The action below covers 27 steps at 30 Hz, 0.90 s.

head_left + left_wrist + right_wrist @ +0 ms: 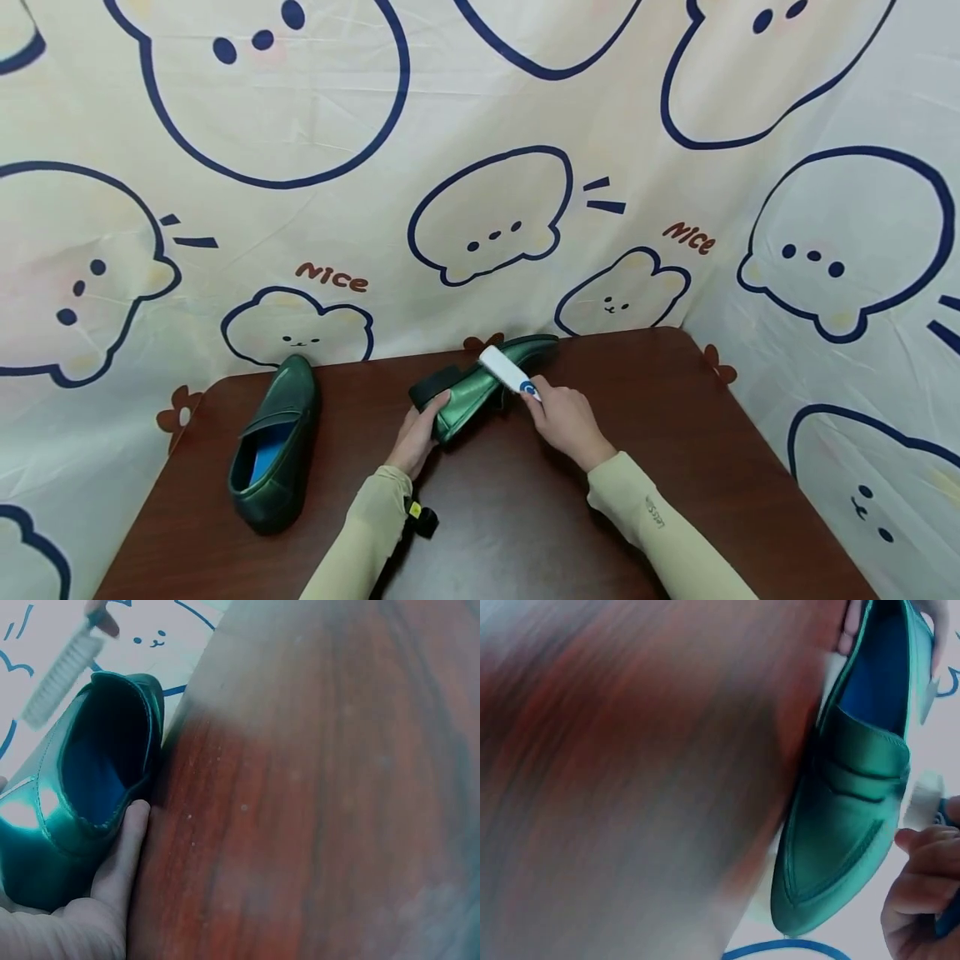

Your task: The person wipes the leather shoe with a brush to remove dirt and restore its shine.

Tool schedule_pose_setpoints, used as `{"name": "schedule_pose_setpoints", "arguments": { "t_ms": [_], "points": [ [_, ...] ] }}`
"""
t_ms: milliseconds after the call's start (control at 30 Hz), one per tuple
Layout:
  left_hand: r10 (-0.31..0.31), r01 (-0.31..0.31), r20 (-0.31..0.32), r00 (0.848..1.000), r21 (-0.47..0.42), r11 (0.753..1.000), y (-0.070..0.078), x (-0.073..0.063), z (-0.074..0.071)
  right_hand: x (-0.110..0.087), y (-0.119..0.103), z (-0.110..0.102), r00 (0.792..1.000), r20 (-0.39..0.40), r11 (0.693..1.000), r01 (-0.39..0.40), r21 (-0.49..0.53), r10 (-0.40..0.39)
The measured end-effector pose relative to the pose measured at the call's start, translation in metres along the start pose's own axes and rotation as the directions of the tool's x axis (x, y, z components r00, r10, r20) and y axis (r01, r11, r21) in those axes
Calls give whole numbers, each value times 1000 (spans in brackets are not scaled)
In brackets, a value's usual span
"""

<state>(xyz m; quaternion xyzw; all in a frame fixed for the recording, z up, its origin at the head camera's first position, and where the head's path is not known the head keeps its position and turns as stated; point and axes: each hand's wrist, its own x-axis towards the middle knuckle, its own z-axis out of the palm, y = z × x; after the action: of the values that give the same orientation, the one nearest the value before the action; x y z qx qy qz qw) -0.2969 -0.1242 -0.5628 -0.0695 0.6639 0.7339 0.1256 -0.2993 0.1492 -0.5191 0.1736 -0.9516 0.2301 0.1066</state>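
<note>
A green loafer (468,402) is tipped on its side near the back edge of the table, its dark heel facing left. My left hand (412,440) grips it by the heel end, and the thumb lies along the opening in the left wrist view. Blue lining (97,780) shows inside. My right hand (567,422) grips the handle of a white brush (501,367), which overlaps the shoe's side in the head view. Pale bristles (64,682) show in the left wrist view. From the right wrist, the loafer's upper (847,825) and pointed toe are seen beside the brush.
The matching green loafer (288,475) stands upright at the left of the brown table (675,467), toe toward the back. A cloth (480,108) printed with cartoon animals hangs behind the table and along its sides. A black strap piece (423,521) hangs at the left wrist.
</note>
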Motion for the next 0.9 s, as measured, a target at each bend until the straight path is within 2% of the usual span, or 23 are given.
{"name": "schedule_pose_setpoints", "arguments": {
  "t_ms": [67,133,300,467,567,733,800,900],
  "points": [
    [-5,5,5,1000,6,1000,-1,0,0,1,0,2,1000,-7,1000,-14,-26,14],
    [-7,7,10,1000,3,1000,-2,0,1,2,4,3,998,-38,996,-61,-59,59],
    [-6,6,15,1000,-9,1000,-1,1,5,4,15,-3,975,-114,978,-198,-65,189],
    [0,0,17,1000,-17,1000,-1,3,4,6,16,-6,964,-108,967,-250,-38,245],
    [-1,2,21,1000,-34,999,-2,3,2,6,8,-4,973,-72,975,-221,9,221],
    [-9,8,-6,1000,-25,1000,-1,1,0,4,-9,3,996,34,993,-85,86,83],
    [-8,7,-11,1000,-9,1000,0,1,0,4,-12,5,998,37,995,-59,82,57],
    [-3,3,-5,1000,6,1000,0,1,0,6,-7,5,997,12,996,-81,41,81]
  ]
}}
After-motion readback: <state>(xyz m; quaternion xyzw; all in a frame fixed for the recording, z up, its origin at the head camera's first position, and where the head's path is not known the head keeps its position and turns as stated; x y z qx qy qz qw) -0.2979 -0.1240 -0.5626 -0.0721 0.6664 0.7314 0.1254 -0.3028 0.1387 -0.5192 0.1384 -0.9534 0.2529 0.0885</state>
